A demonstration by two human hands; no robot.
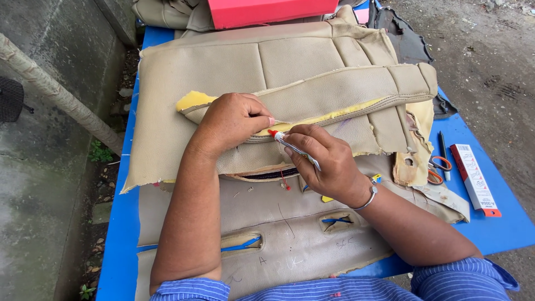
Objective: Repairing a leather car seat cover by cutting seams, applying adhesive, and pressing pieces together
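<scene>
My left hand (pixel 237 120) lies knuckles-up on the tan seat cover (pixel 234 67), fingers curled and pressed together, fingertips pushing down at the seam where a folded flap (pixel 334 92) of the same leather meets the panel below. Yellow foam backing (pixel 194 100) shows at the flap's left end and runs as a thin edge along its underside.

My right hand (pixel 326 159) pinches a small glue tube (pixel 292 146) between thumb and fingers; the tube is silvery with a red tip (pixel 272 133). The tip sits right at the seam, just beside my left fingertips (touching the leather or a hair above it, I cannot tell). A metal bangle (pixel 369 198) circles my right wrist.

The cover is spread across a blue bench (pixel 504 223) and takes up most of it. Under it, nearer me, lies a second grey-beige piece (pixel 290 234) with 2 slots cut in it and pen marks on its surface.

Right side of the bench: scissors with orange handles (pixel 437 167), partly tucked under a torn edge of leather; a dark pen (pixel 444 150) just beside them; a long white and red box (pixel 475 179) lying further right.

Far edge: a red box (pixel 267 11) resting on more tan material. Beyond the bench on the right is bare ground; on the left, a concrete surface and a slanting pole (pixel 56 92).
</scene>
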